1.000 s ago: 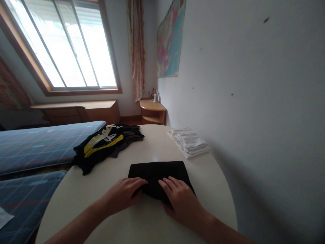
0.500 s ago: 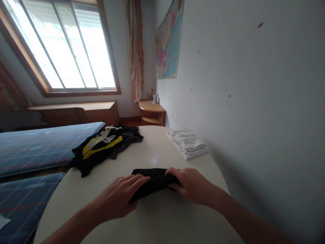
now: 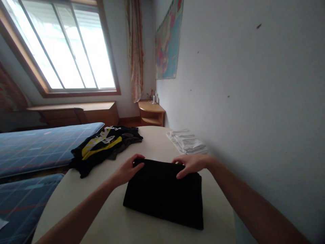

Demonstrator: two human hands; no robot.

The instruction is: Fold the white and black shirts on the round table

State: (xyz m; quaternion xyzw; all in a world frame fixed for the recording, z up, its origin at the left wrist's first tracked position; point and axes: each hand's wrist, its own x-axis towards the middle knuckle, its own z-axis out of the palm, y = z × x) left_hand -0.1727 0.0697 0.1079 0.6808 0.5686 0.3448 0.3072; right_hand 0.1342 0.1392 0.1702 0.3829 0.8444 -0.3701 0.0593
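Observation:
A black garment (image 3: 165, 195), folded into a rough rectangle, lies on the pale round table (image 3: 106, 210) in front of me; its exact kind does not show. My left hand (image 3: 129, 169) grips its far left corner, thumb on top and fingers behind the edge. Along the same far edge, farther right, my right hand (image 3: 191, 165) pinches the cloth between thumb and fingers. Beyond my right hand, folded white cloths (image 3: 186, 141) sit in a flat stack. A black T-shirt (image 3: 101, 145) with yellow and white print is spread at the table's far left.
Close along the right side runs a white wall (image 3: 254, 118). Blue plaid mattresses (image 3: 45, 145) stand left of the table. Farther back are a wooden corner shelf (image 3: 152, 107), a long low wooden cabinet (image 3: 99, 110) and a window (image 3: 68, 47).
The black garment has gone from a narrow bunched roll to a flat rectangle reaching toward me. Both hands have moved away from me to its far edge.

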